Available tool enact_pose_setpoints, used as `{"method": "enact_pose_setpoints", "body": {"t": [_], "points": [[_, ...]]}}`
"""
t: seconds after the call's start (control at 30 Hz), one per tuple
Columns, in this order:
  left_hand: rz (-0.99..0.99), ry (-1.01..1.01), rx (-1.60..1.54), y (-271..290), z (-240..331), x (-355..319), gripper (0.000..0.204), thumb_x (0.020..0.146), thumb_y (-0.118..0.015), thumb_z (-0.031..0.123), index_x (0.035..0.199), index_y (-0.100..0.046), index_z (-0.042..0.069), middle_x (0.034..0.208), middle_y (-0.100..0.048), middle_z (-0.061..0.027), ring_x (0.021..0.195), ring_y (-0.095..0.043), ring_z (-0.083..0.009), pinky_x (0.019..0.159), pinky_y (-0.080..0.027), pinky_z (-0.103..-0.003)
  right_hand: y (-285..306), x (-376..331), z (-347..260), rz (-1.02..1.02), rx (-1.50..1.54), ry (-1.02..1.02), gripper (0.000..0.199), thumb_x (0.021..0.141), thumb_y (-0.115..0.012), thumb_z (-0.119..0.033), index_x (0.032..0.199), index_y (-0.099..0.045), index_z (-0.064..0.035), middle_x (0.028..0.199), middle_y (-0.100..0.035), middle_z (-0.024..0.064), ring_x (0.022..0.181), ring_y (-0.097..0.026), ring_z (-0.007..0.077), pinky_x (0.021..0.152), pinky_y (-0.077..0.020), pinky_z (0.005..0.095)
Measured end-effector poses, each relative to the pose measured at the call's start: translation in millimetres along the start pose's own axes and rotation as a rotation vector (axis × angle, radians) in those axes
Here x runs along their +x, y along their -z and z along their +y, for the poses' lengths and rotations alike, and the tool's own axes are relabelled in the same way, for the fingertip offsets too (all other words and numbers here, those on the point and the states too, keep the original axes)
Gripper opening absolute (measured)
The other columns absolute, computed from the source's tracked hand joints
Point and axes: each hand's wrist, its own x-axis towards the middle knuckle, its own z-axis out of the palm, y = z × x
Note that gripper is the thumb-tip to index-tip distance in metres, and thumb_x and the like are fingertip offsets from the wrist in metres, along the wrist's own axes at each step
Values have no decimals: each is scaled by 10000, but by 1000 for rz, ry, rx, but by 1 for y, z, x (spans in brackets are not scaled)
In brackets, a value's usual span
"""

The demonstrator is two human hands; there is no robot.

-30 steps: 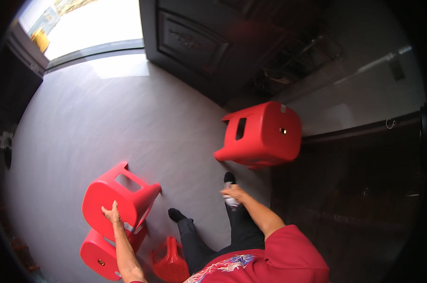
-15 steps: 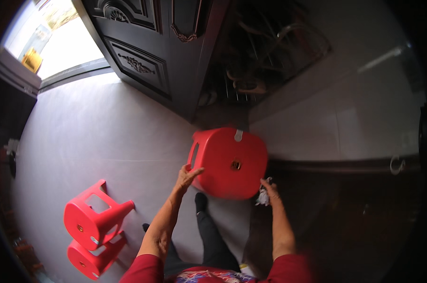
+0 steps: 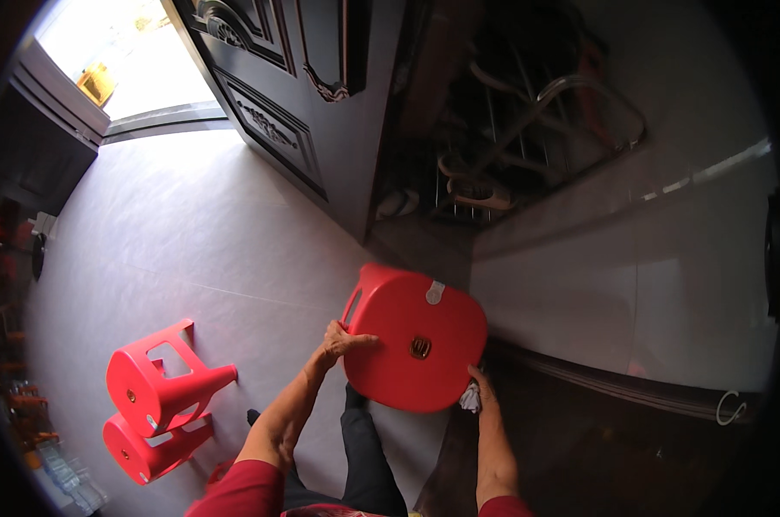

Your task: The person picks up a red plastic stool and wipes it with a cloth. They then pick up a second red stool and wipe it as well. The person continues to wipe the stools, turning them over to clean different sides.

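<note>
A red plastic stool hangs in front of me, its seat turned toward me, with a small dark-gold emblem and a pale sticker on it. My left hand is closed on its left edge, thumb lying over the seat, fingers partly hidden by the rim. At the lower right edge, my right hand is closed around a crumpled whitish cloth and touches the stool. Its fingertips are largely hidden.
Two more red stools lie tipped on the floor to the left, one upper and one lower. A dark carved door stands open ahead. Behind it is a metal rack with shoes. Clear plastic items are at the lower left.
The held stool has come lower and nearer to me, both hands moving with it. My view has shifted slightly, so the door and rack appear lower and farther right.
</note>
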Motion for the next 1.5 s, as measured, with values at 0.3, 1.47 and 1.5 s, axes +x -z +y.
{"method": "enact_pose_setpoints", "body": {"t": [0.3, 1.47, 1.5], "points": [[86, -147, -94, -5, 103, -119, 912, 525, -806, 492, 1115, -395, -69, 1014, -522, -154, 942, -546, -216, 786, -471, -324, -11, -81, -83, 32, 65, -179, 720, 672, -721, -449, 1225, -454, -72, 1144, -553, 80, 965, -569, 227, 815, -489, 364], [245, -549, -1466, 326, -236, -459, 498, 742, -646, 322, 1045, -456, -24, 991, -554, -96, 927, -563, -142, 817, -484, -299, -501, -341, 21, -643, -617, 73, 292, 886, -471, -343, 981, -531, -73, 696, -511, 3, 519, -458, 83, 467, -387, 205], [208, -541, -1481, 326, -257, -453, 504, 738, -662, 313, 1051, -464, -28, 996, -555, -102, 932, -564, -148, 813, -490, -306, -500, -331, 36, -563, -716, 126, 276, 886, -493, -308, 1022, -547, -73, 796, -539, -12, 654, -504, 86, 600, -421, 219]]}}
